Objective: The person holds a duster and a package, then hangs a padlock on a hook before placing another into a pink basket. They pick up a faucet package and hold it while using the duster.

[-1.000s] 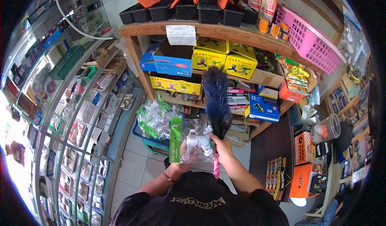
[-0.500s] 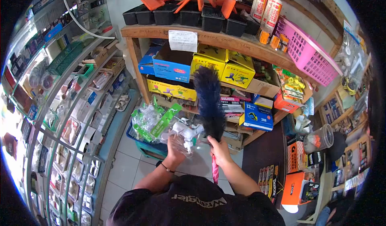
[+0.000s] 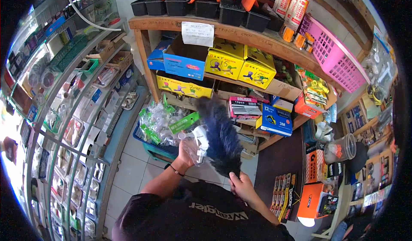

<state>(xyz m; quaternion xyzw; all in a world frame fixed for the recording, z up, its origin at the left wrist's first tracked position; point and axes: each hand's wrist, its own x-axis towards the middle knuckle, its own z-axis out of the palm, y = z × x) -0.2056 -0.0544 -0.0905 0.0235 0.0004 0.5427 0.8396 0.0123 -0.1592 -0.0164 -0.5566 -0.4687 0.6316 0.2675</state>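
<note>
My left hand (image 3: 185, 154) is closed on a clear plastic package (image 3: 200, 143) with white fittings inside and a green label (image 3: 184, 123). The handle end of a dark blue feather duster (image 3: 222, 140) is gripped in my right hand (image 3: 241, 184). The duster's feathers point up and to the left and lie right beside the package. Behind the package, a blue basket (image 3: 159, 148) holds more clear packages (image 3: 156, 125) with green labels.
Ahead stands a wooden shelf (image 3: 201, 25) with black bins (image 3: 206, 7), yellow boxes (image 3: 225, 63) and a blue box (image 3: 184, 65). A pink basket (image 3: 339, 56) sits at its right end. Glass display shelves (image 3: 77, 146) line the left; an orange box (image 3: 312, 200) stands right.
The duster has swung down and tilted left, its tip now lower beside the package. My right hand has moved lower and slightly right. The package has turned in my left hand.
</note>
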